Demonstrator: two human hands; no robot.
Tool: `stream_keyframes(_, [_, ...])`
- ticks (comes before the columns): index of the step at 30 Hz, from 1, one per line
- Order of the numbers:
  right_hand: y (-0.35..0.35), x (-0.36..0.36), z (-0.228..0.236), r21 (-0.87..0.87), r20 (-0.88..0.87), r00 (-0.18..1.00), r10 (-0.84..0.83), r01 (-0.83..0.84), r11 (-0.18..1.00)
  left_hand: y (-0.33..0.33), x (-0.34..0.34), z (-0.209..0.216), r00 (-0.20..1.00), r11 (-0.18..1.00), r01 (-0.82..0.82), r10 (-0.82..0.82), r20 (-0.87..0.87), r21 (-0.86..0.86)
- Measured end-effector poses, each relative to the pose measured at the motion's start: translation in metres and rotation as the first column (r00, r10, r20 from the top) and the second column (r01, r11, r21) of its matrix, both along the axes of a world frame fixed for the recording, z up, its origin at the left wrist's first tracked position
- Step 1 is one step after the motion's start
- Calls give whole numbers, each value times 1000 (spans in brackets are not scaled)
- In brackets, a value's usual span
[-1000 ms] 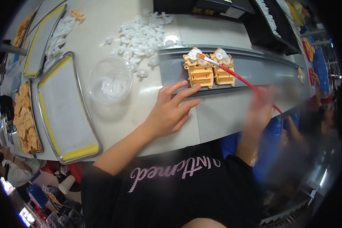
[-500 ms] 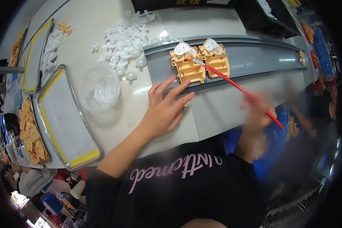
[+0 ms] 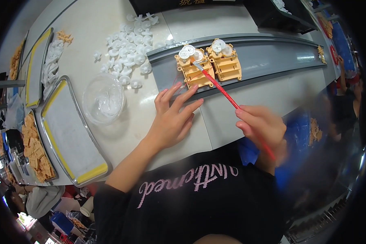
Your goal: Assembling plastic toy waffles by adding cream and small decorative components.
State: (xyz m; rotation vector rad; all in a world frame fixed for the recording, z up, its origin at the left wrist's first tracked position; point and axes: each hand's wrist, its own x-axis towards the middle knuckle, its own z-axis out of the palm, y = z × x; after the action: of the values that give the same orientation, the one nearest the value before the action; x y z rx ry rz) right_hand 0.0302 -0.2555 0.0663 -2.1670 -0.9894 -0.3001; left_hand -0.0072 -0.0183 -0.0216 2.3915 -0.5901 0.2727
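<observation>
Two orange plastic gear housings sit side by side on a grey conveyor track (image 3: 268,61). The left housing (image 3: 193,69) and the right housing (image 3: 225,61) both carry white gears on top. My right hand (image 3: 262,130) grips a thin red brush (image 3: 219,85), whose tip touches the white gears of the left housing. My left hand (image 3: 175,118) lies flat on the table with its fingers spread, fingertips at the track's near edge just below the left housing. It holds nothing.
A heap of white plastic gears (image 3: 128,53) lies left of the track. A clear round bowl (image 3: 103,99) stands by a metal tray (image 3: 69,134). A tray of orange parts (image 3: 34,150) lies at the far left. Another person (image 3: 347,93) stands at right.
The two housings have shifted left along the track relative to my hands. My right hand has come in closer and the brush tip now rests on the left housing's gears.
</observation>
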Motion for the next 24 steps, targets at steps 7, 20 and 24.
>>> stream_keyframes(7, [-2,-2,5,-18,16,1000,-15,15,1000,0,1,1,1000,1000,2,-2,4,3])
stream_keyframes(20, [-27,-4,12,-57,126,970,-206,214,975,-1,1,2,1000,1000,11,-11,-4,-8])
stream_keyframes(24, [-23,-6,9,-33,10,968,-251,252,967,1,1,-1,1000,1000,2,-2,-6,-4])
